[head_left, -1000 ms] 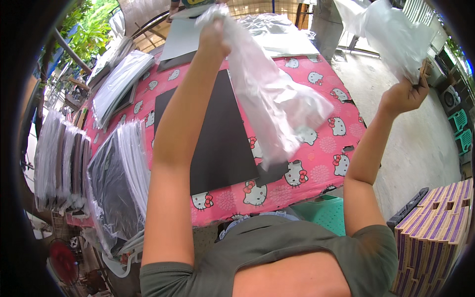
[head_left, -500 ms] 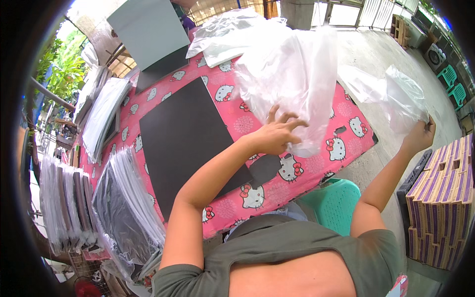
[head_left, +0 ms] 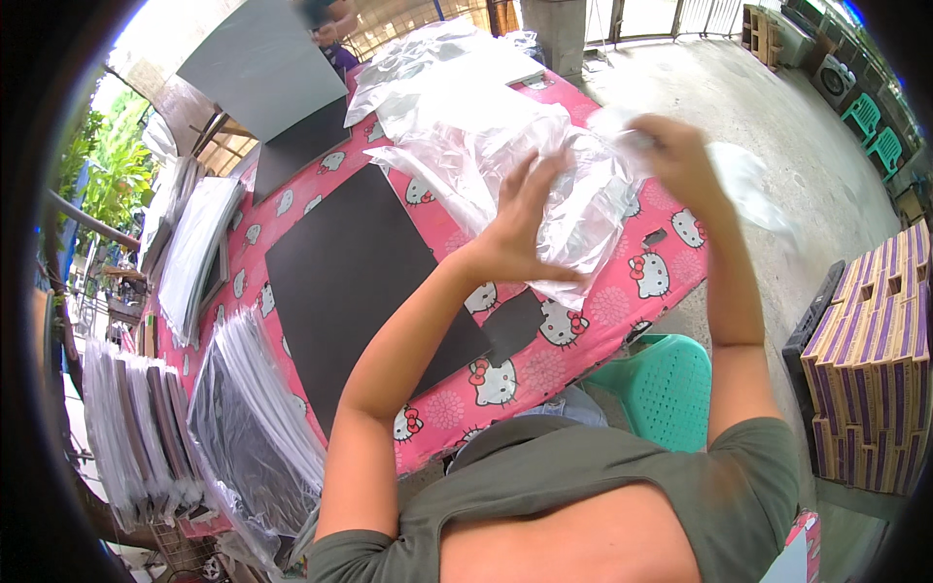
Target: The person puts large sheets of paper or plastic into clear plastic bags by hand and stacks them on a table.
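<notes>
My left hand [head_left: 525, 223] is spread over crumpled clear plastic bags [head_left: 588, 189] on the table, its thumb and fingers wide apart and touching the film. To the right, my right hand [head_left: 675, 160] is raised with its fingers closed on a clear plastic bag [head_left: 748, 185]. Part of that bag trails over the table's right edge, blurred by motion. Left of my left forearm lies a large flat black board [head_left: 355, 272]. Between the board and the plastic sits a small dark flat piece [head_left: 512, 323].
A pink patterned cloth [head_left: 603, 335] covers the table. Plastic-wrapped panels [head_left: 258, 408] stand at the left. Another person's hand [head_left: 335, 24] is beside a large grey panel [head_left: 262, 73] at the far side. A green stool [head_left: 666, 389] and stacked cartons [head_left: 870, 360] stand right.
My right hand has swung inward and up from the far right, pulling the plastic bag along. The film under my left hand has dropped and crumpled, and the left fingers have spread wider.
</notes>
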### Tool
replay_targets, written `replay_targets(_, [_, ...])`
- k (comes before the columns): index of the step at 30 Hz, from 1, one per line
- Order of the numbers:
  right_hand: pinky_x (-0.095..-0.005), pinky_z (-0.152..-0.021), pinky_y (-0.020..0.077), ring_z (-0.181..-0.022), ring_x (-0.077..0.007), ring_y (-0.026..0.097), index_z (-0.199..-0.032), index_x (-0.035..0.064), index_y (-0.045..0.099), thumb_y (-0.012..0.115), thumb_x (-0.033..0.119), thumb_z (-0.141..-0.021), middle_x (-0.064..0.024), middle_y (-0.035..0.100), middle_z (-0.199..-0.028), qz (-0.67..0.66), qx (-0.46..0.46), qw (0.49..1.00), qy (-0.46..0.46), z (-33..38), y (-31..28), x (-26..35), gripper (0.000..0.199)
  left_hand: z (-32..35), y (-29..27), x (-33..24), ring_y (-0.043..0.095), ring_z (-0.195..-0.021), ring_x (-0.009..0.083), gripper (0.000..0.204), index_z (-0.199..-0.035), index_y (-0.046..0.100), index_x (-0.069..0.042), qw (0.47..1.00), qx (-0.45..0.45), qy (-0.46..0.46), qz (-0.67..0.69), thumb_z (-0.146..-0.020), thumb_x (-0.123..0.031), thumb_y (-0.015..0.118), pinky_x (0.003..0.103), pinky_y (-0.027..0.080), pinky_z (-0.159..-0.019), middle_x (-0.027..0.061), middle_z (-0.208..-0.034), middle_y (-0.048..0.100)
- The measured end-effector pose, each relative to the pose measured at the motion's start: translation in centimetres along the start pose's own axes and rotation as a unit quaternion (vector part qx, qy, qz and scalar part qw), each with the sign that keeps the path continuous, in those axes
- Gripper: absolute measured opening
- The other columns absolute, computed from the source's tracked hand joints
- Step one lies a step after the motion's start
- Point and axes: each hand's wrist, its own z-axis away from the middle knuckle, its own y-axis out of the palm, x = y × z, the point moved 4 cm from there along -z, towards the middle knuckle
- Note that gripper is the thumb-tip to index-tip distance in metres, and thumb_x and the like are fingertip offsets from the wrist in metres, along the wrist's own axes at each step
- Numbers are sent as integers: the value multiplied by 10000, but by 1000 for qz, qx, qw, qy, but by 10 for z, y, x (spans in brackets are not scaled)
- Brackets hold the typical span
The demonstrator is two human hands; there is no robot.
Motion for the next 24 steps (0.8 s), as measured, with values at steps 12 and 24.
replay_targets(12, [-219, -549, 426, -569, -107, 536, -847, 9, 609, 569, 49, -756, -66, 601, -698, 17, -201, 941, -271, -72, 14, 48, 107, 5, -84, 35, 582, -738, 126, 218, -906, 576, 37, 712, -301, -163, 613, -825, -165, 575, 238, 483, -667, 74, -822, 609])
replay_targets(24, [-230, -486, 442, -532, -97, 546, -868, 1, 607, 527, 45, -760, -62, 595, -666, -285, -61, 956, 28, -80, 80, 19, 142, 44, -96, 45, 517, -996, 256, 460, -1074, 488, 10, 587, -350, -190, 705, -867, -396, 430, 439, 388, -902, 129, -1063, 547])
